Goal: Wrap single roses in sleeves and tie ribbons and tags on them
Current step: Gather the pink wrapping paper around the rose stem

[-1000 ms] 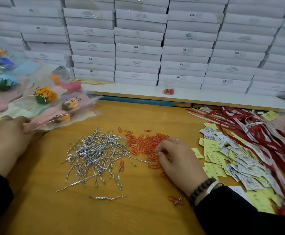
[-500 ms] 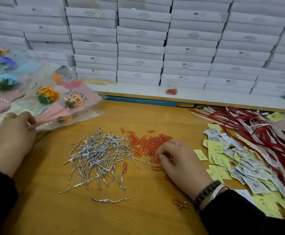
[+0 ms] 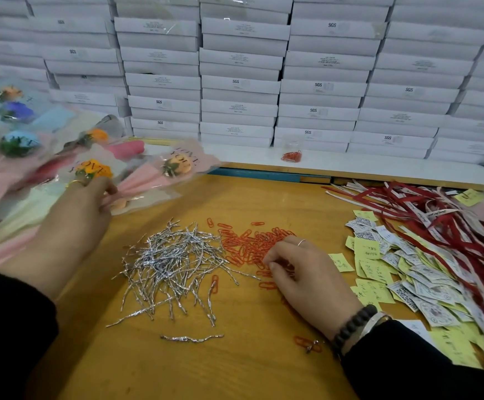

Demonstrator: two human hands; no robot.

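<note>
Head view: left hand (image 3: 73, 215) pinches a sleeved rose (image 3: 160, 176), bloom pointing up-right; right hand (image 3: 304, 272) fingers curl among paper clips (image 3: 252, 243).

Packing/assembly workshop: wall of stacked white boxes (image 3: 240, 82) w/ SGS labels behind a wooden bench (image 3: 206, 356), bulk piles of twist ties (image 3: 171, 264), paper clips (image 3: 252, 243), tags (image 3: 408, 278), ribbons (image 3: 425, 209).

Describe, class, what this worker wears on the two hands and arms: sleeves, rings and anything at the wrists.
Both arms are in black long sleeves. The left hand has a thin gold-coloured ring on one finger. The right hand has a thin silver-coloured ring, and at its wrist sit a bracelet of dark round beads and a plain silver-coloured bangle beside it.
</note>
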